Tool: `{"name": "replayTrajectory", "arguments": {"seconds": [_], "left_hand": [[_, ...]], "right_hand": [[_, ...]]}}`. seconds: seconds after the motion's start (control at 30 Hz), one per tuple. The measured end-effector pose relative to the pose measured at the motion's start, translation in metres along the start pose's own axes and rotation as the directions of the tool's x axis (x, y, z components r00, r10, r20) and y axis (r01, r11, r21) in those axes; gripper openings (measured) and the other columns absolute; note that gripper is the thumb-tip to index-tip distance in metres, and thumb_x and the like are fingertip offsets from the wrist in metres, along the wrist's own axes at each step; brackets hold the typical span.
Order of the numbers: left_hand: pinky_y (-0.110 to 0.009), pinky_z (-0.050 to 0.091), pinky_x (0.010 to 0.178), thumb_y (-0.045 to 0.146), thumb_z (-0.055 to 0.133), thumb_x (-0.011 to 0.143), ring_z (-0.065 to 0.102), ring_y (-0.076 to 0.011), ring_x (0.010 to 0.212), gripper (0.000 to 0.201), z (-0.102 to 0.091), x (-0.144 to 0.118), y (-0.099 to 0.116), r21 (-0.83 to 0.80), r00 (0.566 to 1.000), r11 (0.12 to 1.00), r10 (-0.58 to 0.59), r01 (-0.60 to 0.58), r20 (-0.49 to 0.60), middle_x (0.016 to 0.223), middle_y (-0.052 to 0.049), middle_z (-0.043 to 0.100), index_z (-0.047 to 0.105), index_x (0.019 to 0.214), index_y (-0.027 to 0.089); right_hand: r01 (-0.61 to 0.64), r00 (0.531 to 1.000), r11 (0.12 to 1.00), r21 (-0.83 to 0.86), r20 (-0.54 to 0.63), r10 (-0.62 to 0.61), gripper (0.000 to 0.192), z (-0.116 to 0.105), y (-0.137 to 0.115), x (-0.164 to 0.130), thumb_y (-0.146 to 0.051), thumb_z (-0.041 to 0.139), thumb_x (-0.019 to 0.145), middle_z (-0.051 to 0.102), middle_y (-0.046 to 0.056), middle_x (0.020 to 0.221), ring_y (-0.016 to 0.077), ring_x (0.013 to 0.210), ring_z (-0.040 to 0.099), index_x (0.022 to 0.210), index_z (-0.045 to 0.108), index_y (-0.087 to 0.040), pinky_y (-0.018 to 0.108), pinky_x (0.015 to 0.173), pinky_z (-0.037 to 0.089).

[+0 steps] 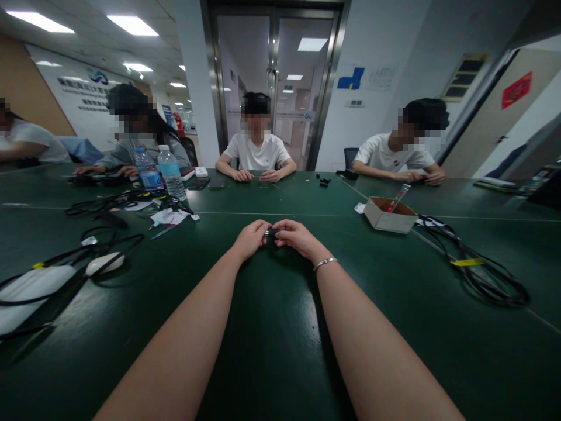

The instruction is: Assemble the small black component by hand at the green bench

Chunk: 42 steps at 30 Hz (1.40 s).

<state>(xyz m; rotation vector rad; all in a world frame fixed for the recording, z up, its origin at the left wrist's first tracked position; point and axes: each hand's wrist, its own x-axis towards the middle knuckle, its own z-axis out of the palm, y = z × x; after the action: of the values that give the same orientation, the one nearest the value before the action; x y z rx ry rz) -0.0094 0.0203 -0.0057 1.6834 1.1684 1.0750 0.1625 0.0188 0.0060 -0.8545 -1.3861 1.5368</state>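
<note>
Both arms reach forward over the dark green table [272, 327], and the hands meet just beyond its middle. Between them is a small black piece with a shiny silvery end [272, 233]; its exact kind is too small to make out. My left hand [252, 238] is closed at its silvery end, thumb and fingers pinched. Closed on the black end is my right hand [298, 237], with a silver bangle on that wrist. The fingertips partly hide the piece, and the hands nearly touch each other.
An open cardboard box [390, 217] with a red-and-clear tube stands to the right, near coiled black cable [482, 269]. On the left lie a white mouse [105, 264], more cables, paper scraps and two water bottles [170, 172]. Several people sit across the table.
</note>
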Motion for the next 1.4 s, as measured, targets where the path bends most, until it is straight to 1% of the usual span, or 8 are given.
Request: {"name": "replayTrajectory", "arguments": {"seconds": [0.1,0.3,0.47,0.67,0.87,1.07,1.27,1.4], "left_hand": [[-0.022,0.038,0.052,0.029,0.048,0.079,0.048,-0.0103,0.055,0.026,0.0003,-0.0009,0.0017,0.000,1.000,1.000,-0.001,0.001,-0.008,0.068,0.000,0.056,0.061,0.098,0.017],[-0.021,0.037,0.051,0.034,0.045,0.082,0.049,-0.0107,0.054,0.029,0.0004,0.0000,0.0001,0.008,1.000,1.000,0.011,-0.011,-0.007,0.064,0.001,0.054,0.061,0.099,0.016],[-0.021,0.037,0.050,0.024,0.048,0.076,0.048,-0.0100,0.054,0.028,0.0000,0.0008,-0.0009,0.004,1.000,1.000,-0.004,0.004,-0.028,0.068,0.001,0.056,0.062,0.099,0.018],[-0.022,0.038,0.051,0.033,0.044,0.082,0.048,-0.0106,0.054,0.028,-0.0008,-0.0015,0.0024,0.019,1.000,1.000,-0.002,0.002,-0.020,0.065,0.000,0.055,0.063,0.096,0.017],[-0.022,0.037,0.051,0.026,0.042,0.079,0.048,-0.0109,0.054,0.028,-0.0012,-0.0017,0.0032,0.053,0.999,0.998,-0.024,0.026,-0.035,0.067,0.000,0.055,0.063,0.097,0.019],[-0.023,0.036,0.052,0.035,0.040,0.084,0.047,-0.0117,0.055,0.031,-0.0015,-0.0018,0.0041,0.073,1.000,0.997,-0.015,0.016,-0.013,0.065,0.000,0.053,0.063,0.095,0.017],[-0.022,0.035,0.051,0.025,0.041,0.078,0.047,-0.0119,0.056,0.030,-0.0020,0.0005,0.0003,0.078,1.000,0.997,-0.017,0.018,-0.008,0.062,0.001,0.051,0.063,0.097,0.017],[-0.022,0.036,0.052,0.029,0.041,0.080,0.047,-0.0114,0.056,0.030,-0.0012,0.0010,-0.0013,0.083,1.000,0.996,-0.017,0.018,-0.015,0.066,0.000,0.053,0.063,0.096,0.017]], "right_hand": [[0.005,1.000,1.000,0.007,0.001,-0.005,0.018,0.0002,0.0002,0.0000,-0.002,0.065,0.070,0.063,0.001,0.074,0.0087,0.059,0.062,0.084,0.062,-0.014,0.015,0.053,0.054],[0.008,1.000,1.000,0.012,-0.003,-0.008,0.019,0.0003,0.0013,0.0007,-0.002,0.068,0.069,0.063,0.000,0.073,0.0082,0.057,0.061,0.083,0.062,-0.014,0.015,0.052,0.054],[0.000,1.000,1.000,0.009,-0.014,0.000,0.019,0.0010,-0.0007,-0.0006,0.000,0.064,0.070,0.063,0.000,0.073,0.0085,0.058,0.062,0.083,0.063,-0.014,0.014,0.052,0.054],[-0.010,1.000,1.000,0.006,-0.015,0.010,0.019,0.0018,-0.0023,-0.0015,0.001,0.063,0.072,0.063,0.001,0.072,0.0082,0.056,0.062,0.084,0.062,-0.013,0.015,0.052,0.054],[-0.010,1.000,1.000,0.008,-0.013,0.010,0.020,0.0016,-0.0030,-0.0021,0.002,0.062,0.072,0.063,0.001,0.071,0.0088,0.057,0.062,0.085,0.062,-0.013,0.015,0.053,0.054],[-0.016,1.000,1.000,0.008,-0.013,0.016,0.019,0.0017,-0.0027,-0.0018,0.001,0.061,0.072,0.063,0.001,0.071,0.0075,0.053,0.061,0.085,0.061,-0.013,0.014,0.052,0.054],[-0.006,1.000,1.000,0.011,-0.022,0.007,0.019,0.0016,-0.0009,0.0001,0.002,0.059,0.072,0.063,0.001,0.071,0.0084,0.054,0.062,0.085,0.061,-0.012,0.014,0.050,0.053],[-0.011,1.000,1.000,0.011,-0.024,0.011,0.019,0.0017,-0.0014,-0.0005,0.002,0.059,0.072,0.063,0.001,0.072,0.0086,0.055,0.062,0.085,0.061,-0.012,0.014,0.051,0.054]]}}
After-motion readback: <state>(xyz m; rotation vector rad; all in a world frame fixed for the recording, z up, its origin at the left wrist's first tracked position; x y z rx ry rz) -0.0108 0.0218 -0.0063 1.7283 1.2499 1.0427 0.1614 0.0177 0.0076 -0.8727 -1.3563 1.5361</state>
